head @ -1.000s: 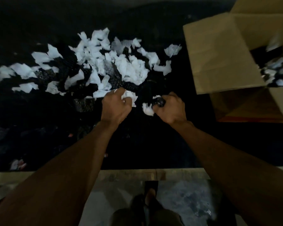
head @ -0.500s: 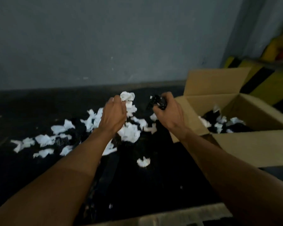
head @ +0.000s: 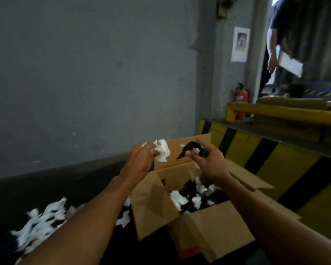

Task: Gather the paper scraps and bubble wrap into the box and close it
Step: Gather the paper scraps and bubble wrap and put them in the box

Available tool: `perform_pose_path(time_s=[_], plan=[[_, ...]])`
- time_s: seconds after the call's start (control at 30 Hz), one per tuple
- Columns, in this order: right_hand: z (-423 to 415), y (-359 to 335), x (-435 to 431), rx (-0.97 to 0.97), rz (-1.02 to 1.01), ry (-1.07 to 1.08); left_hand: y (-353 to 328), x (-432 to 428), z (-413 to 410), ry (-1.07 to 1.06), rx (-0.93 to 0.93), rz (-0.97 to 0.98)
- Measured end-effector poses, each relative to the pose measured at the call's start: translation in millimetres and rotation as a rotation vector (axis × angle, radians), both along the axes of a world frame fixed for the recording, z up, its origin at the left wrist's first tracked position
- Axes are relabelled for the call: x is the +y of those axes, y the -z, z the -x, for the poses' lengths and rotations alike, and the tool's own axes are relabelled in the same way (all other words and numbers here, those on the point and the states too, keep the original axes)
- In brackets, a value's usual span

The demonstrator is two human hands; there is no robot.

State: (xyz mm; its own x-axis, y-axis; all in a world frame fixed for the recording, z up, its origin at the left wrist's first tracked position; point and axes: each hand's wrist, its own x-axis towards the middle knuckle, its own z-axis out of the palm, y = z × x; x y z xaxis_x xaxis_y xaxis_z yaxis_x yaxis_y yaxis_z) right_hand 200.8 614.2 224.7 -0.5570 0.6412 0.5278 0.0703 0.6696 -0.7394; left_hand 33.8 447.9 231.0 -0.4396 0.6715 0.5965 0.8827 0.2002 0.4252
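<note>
An open cardboard box (head: 214, 224) stands on the dark surface with its flaps spread; white scraps and black bubble wrap lie inside it. Above the box's left flap, my left hand (head: 139, 161) holds a crumpled wad of white paper (head: 162, 153). My right hand (head: 210, 161) is over the box opening and grips a strip of black bubble wrap (head: 193, 150) with a bit of white paper. Loose white paper scraps (head: 44, 217) mixed with dark wrap lie on the surface at the lower left.
A grey wall runs behind the surface. A yellow-and-black striped barrier (head: 275, 159) rises right of the box, with a yellow rail and a red fire extinguisher (head: 242, 100) behind it. Another person (head: 294, 31) stands at the upper right holding a white sheet.
Both hands rose from the scrap pile and moved right over the box, carrying the paper wad and bubble wrap. The view turned right and up.
</note>
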Motion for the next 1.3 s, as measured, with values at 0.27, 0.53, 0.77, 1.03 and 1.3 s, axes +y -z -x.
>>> perform_pose_path(time_s=[0.27,0.53,0.77,1.03,1.3], plan=[[-16.6,14.7,145.5,-0.138,-0.022,0.035,19.1,143.1,-29.9,-0.032,-0.085,0.042],[-1.4,56.8,215.6,-0.211,0.045,-0.079,67.1,209.0,-25.9,-0.15,-0.077,0.148],[12.2,112.7,237.4,-0.56,0.065,-0.215,106.1,217.1,-23.9,-0.216,-0.201,0.6],[18.4,100.5,234.0,-0.559,0.105,-0.257,97.3,215.4,-25.1,-0.254,-0.321,0.726],[14.6,110.1,212.4,-0.523,0.051,-0.22,104.0,193.4,-27.1,-0.331,-0.157,0.562]])
